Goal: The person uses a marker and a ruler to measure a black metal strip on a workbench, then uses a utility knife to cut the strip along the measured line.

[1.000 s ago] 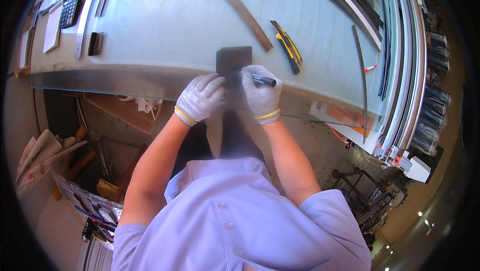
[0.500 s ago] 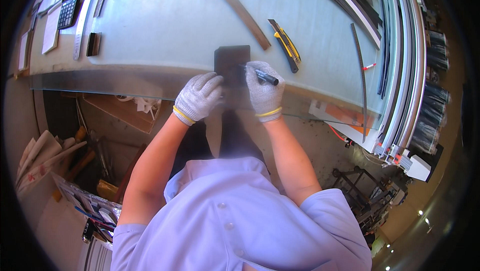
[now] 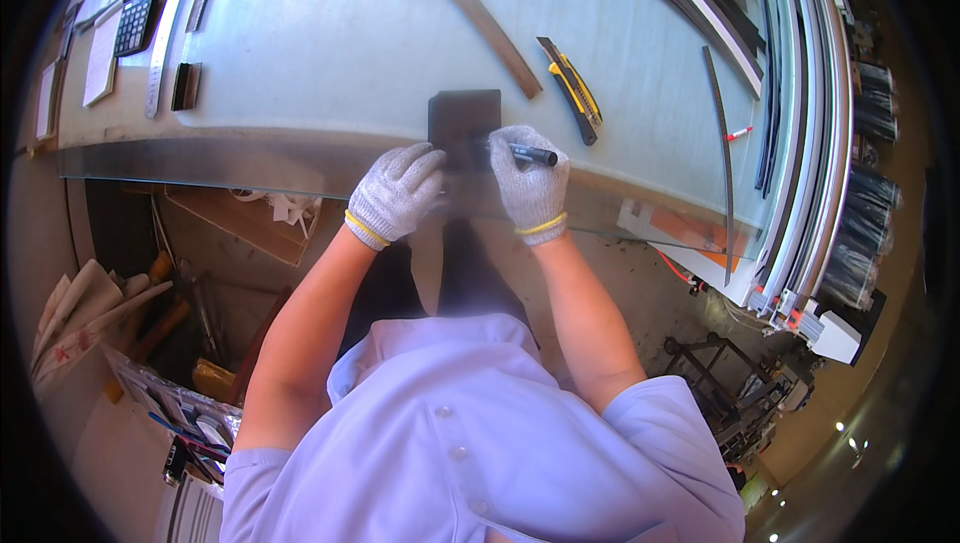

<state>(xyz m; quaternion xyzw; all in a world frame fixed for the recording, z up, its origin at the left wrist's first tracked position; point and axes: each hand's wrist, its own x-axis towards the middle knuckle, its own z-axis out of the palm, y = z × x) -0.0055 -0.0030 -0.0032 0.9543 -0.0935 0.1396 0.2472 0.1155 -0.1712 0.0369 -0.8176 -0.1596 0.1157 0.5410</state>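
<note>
A flat, dark brown rectangular plate (image 3: 465, 118) lies at the near edge of the glass-topped table in front of me. My left hand (image 3: 398, 193), in a white knit glove with a yellow cuff, grips the plate's lower left side with bent fingers. Its thumb is partly hidden. On the plate's right side is my right hand (image 3: 530, 181), gloved alike and closed round a black marker (image 3: 535, 155). The marker's rear end points right; its tip, at the plate's surface, is hard to make out. Beyond the right hand lies a yellow-and-black utility knife (image 3: 573, 93).
A brown strip (image 3: 480, 23) lies beyond the plate. At the far left are a calculator (image 3: 135, 23), a metal ruler (image 3: 160, 63) and a short dark profile piece (image 3: 186, 87). Long metal profiles (image 3: 800, 143) line the right side. A cardboard box (image 3: 245, 223) sits below the table's edge.
My right hand has shifted slightly toward me, and the marker in it lies flatter, its rear end swung up a little. The left hand and the plate have stayed in place.
</note>
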